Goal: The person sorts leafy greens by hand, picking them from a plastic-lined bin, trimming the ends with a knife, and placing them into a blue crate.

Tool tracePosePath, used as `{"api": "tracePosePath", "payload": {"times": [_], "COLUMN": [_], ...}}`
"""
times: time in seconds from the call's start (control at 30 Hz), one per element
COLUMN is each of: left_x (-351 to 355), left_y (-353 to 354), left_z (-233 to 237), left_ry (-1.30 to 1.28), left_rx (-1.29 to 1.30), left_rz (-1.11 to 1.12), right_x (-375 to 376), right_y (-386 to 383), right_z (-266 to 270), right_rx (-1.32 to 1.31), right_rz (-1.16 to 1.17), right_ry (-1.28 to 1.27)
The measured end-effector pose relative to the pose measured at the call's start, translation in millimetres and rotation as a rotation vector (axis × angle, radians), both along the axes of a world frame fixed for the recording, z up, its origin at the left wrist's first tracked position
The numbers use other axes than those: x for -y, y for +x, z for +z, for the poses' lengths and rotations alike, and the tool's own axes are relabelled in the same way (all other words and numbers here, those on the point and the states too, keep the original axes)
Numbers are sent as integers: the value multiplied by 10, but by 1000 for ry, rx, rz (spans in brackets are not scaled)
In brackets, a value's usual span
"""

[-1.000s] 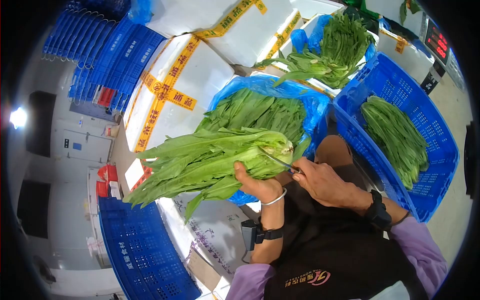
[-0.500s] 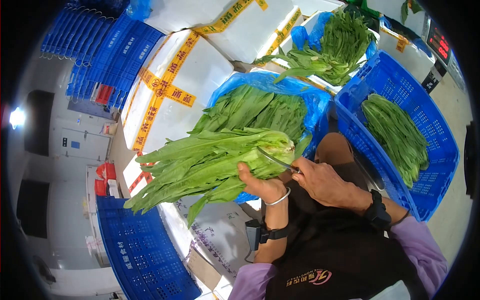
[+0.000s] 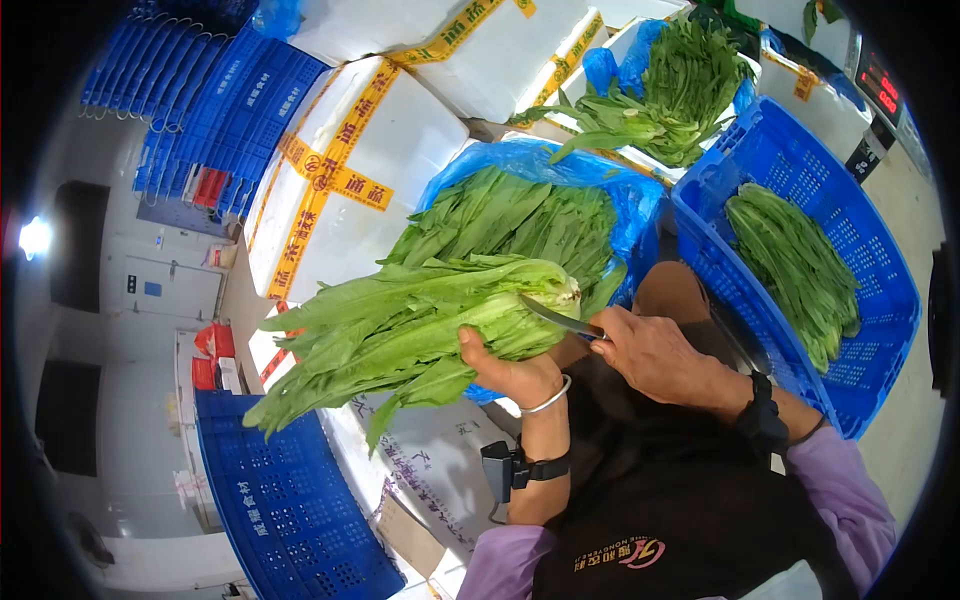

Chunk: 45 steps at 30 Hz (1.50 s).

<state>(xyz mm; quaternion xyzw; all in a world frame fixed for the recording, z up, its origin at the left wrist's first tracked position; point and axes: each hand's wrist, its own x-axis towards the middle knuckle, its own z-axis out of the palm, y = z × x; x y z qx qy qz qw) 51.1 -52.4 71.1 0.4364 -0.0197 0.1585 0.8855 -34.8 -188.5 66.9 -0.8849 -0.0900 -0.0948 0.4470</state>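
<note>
A bunch of long-leaf lettuce [image 3: 410,330] rests in my left hand [image 3: 515,378], its leaves pointing left and its pale stem end to the right. The thumb shows in front; the other fingers are hidden under the leaves. My right hand [image 3: 650,355] is closed around the handle of a knife [image 3: 562,318] with a thin curved blade. The blade's tip lies against the stalks near the cut root end. Behind the bunch, more lettuce [image 3: 500,222] fills a box lined with a blue plastic bag [image 3: 640,215].
At the right stands a blue basket [image 3: 870,240] with lettuce [image 3: 792,275] in it. White foam boxes [image 3: 420,130] with yellow tape are at the back, one holding more greens [image 3: 685,90]. Another blue crate [image 3: 290,510] is lower left. A digital scale display [image 3: 880,85] shows top right.
The lettuce bunch and my left hand have shifted slightly left. My right hand has moved a little to the right, and more of the blade shows.
</note>
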Motion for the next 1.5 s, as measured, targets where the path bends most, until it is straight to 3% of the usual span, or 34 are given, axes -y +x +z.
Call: {"api": "tracePosePath", "payload": {"times": [0.7,0.77,0.9,1.0,1.07,1.1,1.2,1.27,1.43,1.47,1.5], "left_x": [-260,-396,-567,-618,-620,-620,-557,-442,-15,83,157], "left_y": [167,259,359,357,359,347,321,261,51,1,-47], "left_z": [-8,-113,-218,-213,-224,-222,-248,-324,-369,-341,-313], "left_ry": [100,-23,-32,6,38,34,-133,-104,87,298,507], "left_rx": [-185,-280,-316,-291,-304,-301,-384,-362,-313,-281,-245], "left_rz": [-93,-194,-196,-192,-160,-154,-342,-400,-568,-551,-525], "right_x": [329,350,472,615,658,654,592,593,447,399,363], "right_y": [-85,-110,-231,-379,-538,-590,-603,-427,255,321,312], "right_z": [-340,-403,-307,-269,-271,-340,-247,-243,-439,-391,-313], "right_rx": [264,241,92,-18,-339,-378,-258,-204,-91,-63,-121], "right_rz": [-82,-97,-235,-44,413,573,527,232,113,154,120], "right_ry": [-426,-327,-143,-20,35,46,-117,241,555,638,565]}}
